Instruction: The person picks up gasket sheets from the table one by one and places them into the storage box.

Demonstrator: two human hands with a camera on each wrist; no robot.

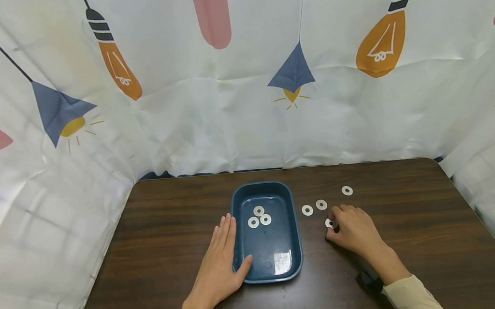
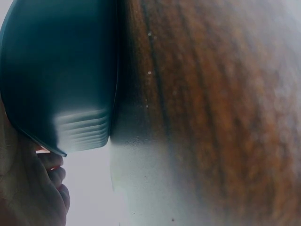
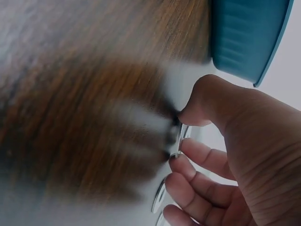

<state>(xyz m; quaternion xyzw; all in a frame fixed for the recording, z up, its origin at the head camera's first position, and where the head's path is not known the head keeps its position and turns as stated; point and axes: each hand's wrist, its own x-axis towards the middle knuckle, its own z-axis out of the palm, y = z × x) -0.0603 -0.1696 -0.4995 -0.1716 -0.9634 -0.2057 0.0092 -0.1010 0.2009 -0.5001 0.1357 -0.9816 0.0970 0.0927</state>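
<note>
My left hand [image 1: 217,268] lies along the left side of a blue plastic tray [image 1: 270,269], its fingers straight and its thumb over the near-left rim. Inside the tray, toward its far end, three flat metal washers [image 1: 258,211] lie close together. To the right of the tray, my right hand [image 1: 355,228] pinches another washer [image 1: 329,223] by its edges at the tabletop, thumb on one side and fingertips opposite. The right wrist view shows the thumb [image 3: 207,101] and curled fingers around that washer [image 3: 183,134].
Three more washers [image 1: 307,210] lie on the dark wooden table [image 1: 427,218], between the tray and the far right of my right hand. A white curtain [image 1: 245,125] printed with lamps and bulbs hangs behind the table's far edge and along both sides.
</note>
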